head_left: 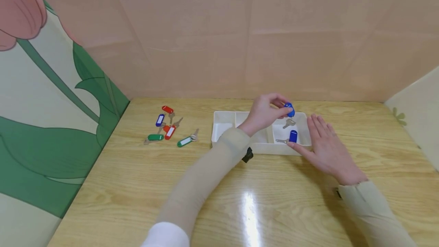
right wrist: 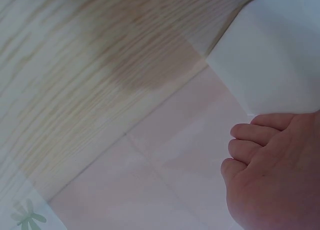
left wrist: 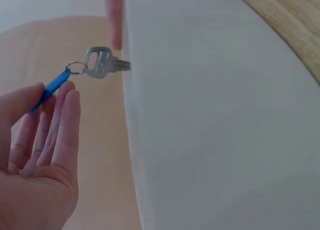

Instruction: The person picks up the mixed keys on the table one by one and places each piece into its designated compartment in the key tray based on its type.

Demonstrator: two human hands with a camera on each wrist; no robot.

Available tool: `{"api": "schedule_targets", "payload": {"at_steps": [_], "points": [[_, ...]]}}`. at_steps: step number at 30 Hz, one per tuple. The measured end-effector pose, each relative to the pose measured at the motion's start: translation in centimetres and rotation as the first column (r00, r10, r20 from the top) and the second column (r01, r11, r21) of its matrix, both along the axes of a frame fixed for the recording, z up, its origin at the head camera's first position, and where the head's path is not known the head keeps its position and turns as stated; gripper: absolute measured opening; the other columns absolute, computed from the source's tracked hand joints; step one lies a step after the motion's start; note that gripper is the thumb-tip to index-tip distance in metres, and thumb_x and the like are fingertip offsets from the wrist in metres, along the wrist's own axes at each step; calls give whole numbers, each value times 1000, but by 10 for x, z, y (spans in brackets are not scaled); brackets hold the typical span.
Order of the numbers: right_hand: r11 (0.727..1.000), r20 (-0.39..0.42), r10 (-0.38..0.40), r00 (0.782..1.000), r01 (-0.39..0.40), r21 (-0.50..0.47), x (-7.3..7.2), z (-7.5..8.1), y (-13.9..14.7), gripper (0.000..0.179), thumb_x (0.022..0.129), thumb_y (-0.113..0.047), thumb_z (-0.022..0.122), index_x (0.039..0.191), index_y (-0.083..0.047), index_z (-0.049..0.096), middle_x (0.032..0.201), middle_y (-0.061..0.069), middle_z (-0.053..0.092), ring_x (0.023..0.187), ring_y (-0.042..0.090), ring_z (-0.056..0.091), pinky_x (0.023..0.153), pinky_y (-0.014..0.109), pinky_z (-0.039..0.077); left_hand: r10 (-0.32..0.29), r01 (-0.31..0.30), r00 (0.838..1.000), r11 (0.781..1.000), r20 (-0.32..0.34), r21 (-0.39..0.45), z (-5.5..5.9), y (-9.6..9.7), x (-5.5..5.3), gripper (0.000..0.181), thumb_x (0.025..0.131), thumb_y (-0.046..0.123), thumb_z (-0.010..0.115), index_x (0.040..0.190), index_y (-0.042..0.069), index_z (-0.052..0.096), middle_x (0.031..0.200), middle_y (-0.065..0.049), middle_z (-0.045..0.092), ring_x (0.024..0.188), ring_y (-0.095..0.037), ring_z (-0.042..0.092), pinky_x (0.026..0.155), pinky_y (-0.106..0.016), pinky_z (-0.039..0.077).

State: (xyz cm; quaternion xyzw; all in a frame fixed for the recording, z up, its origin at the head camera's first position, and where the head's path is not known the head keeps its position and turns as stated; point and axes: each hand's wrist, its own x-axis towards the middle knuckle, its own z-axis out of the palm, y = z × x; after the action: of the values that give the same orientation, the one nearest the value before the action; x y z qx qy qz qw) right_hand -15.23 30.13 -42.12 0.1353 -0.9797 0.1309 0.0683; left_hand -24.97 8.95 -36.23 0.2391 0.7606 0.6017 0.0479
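Between thumb and fingertips, my left hand point(head_left: 264, 111) pinches a blue key tag point(head_left: 290, 109) over the right compartment of a white divided tray point(head_left: 264, 148). From the tag's ring hangs a silver key point(left wrist: 100, 63), its tip overlapping the tray's edge in the left wrist view. A second blue key tag point(head_left: 293, 136) with its key point(head_left: 282, 140) lies inside that same compartment. My right hand point(head_left: 327, 151) rests with straight fingers along the tray's right end, thumb at the front rim. The left forearm hides part of the tray's left and middle compartments.
Left of the tray, several tagged keys lie loosely grouped on the wooden table point(head_left: 137, 186): red tags point(head_left: 170, 132), a blue tag point(head_left: 160, 120) and green tags point(head_left: 185, 141). A pinkish wall point(head_left: 192, 48) stands behind, and a flower-painted panel point(head_left: 37, 151) borders the left side.
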Motion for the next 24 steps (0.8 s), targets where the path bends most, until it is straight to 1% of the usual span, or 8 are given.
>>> {"api": "schedule_targets", "payload": {"at_steps": [6, 8, 10, 12, 14, 16, 21, 24], "points": [[1000, 12, -7, 1000, 6, 4, 0, 0, 0, 104, 98, -62, 55, 160, 4, 3, 164, 29, 4, 153, 36, -7, 121, 53, -5, -17, 17, 1000, 1000, 24, -10, -11, 5, -1, 20, 91, 6, 78, 110, 4, 72, 90, 0, 70, 74, -12, 71, 66, -21, 59], [1000, 13, -6, 1000, 6, 7, -1, 0, 0, 104, 98, -62, 55, 159, 5, 5, 164, 29, 4, 152, 38, -6, 121, 52, -5, -8, 9, 1000, 998, 27, -55, -14, 5, 0, 26, 92, 13, 79, 116, 6, 71, 99, 0, 71, 83, -10, 70, 70, -19, 58], [1000, 14, -7, 1000, 6, 13, 0, 0, 0, 104, 98, -62, 55, 159, 7, 7, 164, 30, 5, 152, 40, -4, 121, 52, -5, -7, 10, 1000, 995, 28, -100, -15, 5, 0, 36, 93, 21, 79, 125, 8, 67, 112, 0, 70, 94, -10, 69, 76, -18, 56], [1000, 10, -5, 1000, 5, 16, 0, 0, 0, 104, 98, -62, 55, 158, 9, 9, 163, 31, 6, 152, 41, -2, 121, 52, -5, -8, 11, 1000, 991, 23, -135, -16, 5, 2, 47, 93, 29, 78, 134, 10, 63, 126, 1, 67, 106, -12, 66, 82, -16, 53], [1000, 8, -5, 1000, 5, 14, -1, 0, 0, 104, 98, -62, 55, 158, 9, 10, 163, 31, 7, 152, 41, -2, 121, 51, -6, -8, 11, 1000, 989, 19, -149, -16, 5, 2, 53, 94, 35, 76, 139, 12, 59, 134, 2, 63, 112, -14, 65, 85, -16, 52], [1000, 8, -6, 1000, 6, 12, -1, 0, -1, 104, 97, -62, 55, 158, 9, 10, 163, 32, 7, 152, 41, -2, 121, 51, -6, -8, 10, 1000, 990, 11, -140, -15, 3, 2, 54, 95, 37, 75, 140, 13, 58, 136, 2, 61, 113, -15, 65, 87, -17, 52], [1000, 9, -6, 1000, 6, 6, 0, 1, -1, 104, 97, -62, 56, 159, 7, 9, 164, 31, 7, 152, 44, 1, 121, 52, -6, 2, -3, 1000, 992, -10, -130, -12, -2, 3, 51, 96, 39, 73, 138, 12, 61, 132, 3, 64, 110, -12, 65, 83, -16, 53], [1000, 16, -6, 1000, 6, 5, 1, 1, -1, 104, 97, -62, 56, 160, 5, 6, 164, 30, 4, 152, 43, 0, 121, 52, -6, 0, -1, 1000, 993, -13, -118, -10, -5, 4, 49, 96, 38, 73, 136, 12, 62, 131, 3, 65, 109, -12, 65, 82, -16, 53]]}}
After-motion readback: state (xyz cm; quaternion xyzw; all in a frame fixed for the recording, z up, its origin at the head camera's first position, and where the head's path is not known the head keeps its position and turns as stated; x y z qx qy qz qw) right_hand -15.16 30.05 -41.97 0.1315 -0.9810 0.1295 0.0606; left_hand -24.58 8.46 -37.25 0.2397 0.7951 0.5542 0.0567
